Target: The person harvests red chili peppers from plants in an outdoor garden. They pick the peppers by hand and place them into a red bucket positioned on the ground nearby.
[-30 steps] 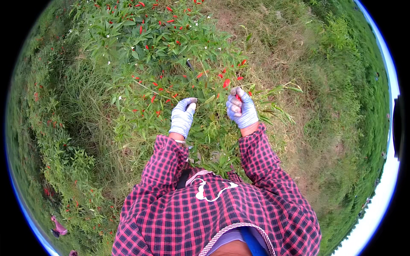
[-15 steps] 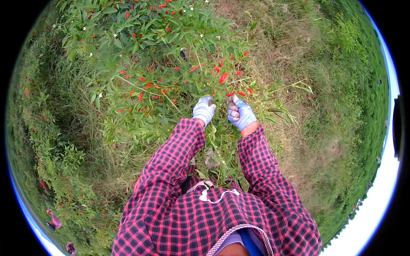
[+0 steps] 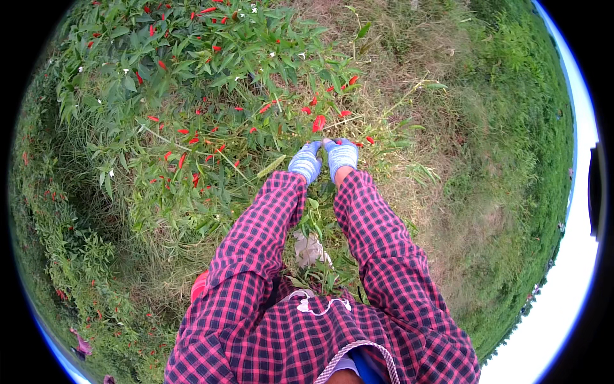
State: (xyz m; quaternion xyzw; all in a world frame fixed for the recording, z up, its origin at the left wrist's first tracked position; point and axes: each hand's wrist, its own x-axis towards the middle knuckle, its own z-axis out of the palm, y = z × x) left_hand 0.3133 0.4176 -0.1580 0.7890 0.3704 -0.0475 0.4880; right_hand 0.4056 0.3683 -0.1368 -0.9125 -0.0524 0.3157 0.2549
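Note:
Among the branches of a chili plant (image 3: 211, 137), my two gloved hands nearly meet at the fingertips. My left hand (image 3: 306, 164), in a blue-white knit glove, has its fingers drawn together; what they hold, if anything, is hidden. Close beside it, my right hand (image 3: 342, 155) is closed too, with a small red chili pepper (image 3: 339, 143) showing at its fingers. Just beyond the fingertips hangs a larger red chili (image 3: 318, 123). Another red chili (image 3: 369, 140) is to the right of my right hand.
Leafy plants with red chilies and white flowers (image 3: 254, 9) spread across the left and far side. Dry grass (image 3: 448, 160) lies to the right. A pale grey-white piece (image 3: 311, 249) shows between my forearms, and a red rounded object (image 3: 199, 285) beside my left sleeve.
My right hand has moved left toward my left hand and turned so its back faces up. The view has shifted slightly, and the red object by my left sleeve shows more.

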